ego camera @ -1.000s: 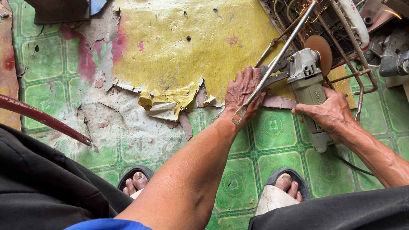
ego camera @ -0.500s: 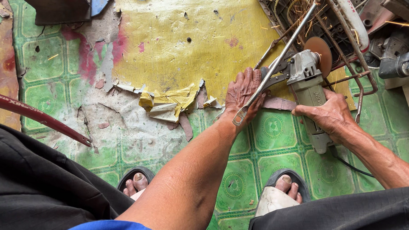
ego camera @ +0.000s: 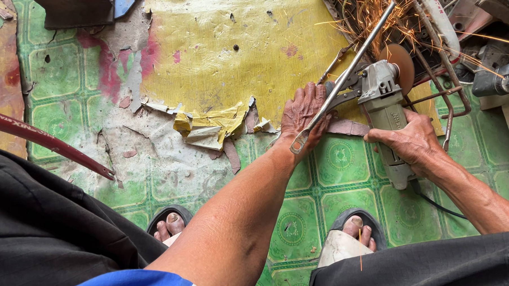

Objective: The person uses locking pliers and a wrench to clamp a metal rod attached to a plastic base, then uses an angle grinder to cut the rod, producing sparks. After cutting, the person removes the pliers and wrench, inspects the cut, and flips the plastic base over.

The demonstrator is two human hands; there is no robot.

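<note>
left hand (ego camera: 304,114) clamps round steel rod (ego camera: 347,73) | right hand (ego camera: 408,140) grips grey grinder (ego camera: 386,111) | sparks (ego camera: 371,20)

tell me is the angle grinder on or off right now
On. Sparks fly from around the disc of the angle grinder, held in the right hand, while the left hand pins the metal rod.

Two hands: left hand (ego camera: 303,113), right hand (ego camera: 409,140). One angle grinder (ego camera: 382,108) with one disc (ego camera: 397,60). One long metal rod (ego camera: 341,78) (straight, grey). One red tube (ego camera: 46,144). Two feet in sandals: left foot (ego camera: 170,224), right foot (ego camera: 353,231). One dark metal block (ego camera: 67,4). One black cable (ego camera: 433,203). Bent rusty wire frame pieces (ego camera: 442,93), too tangled to count.
</note>
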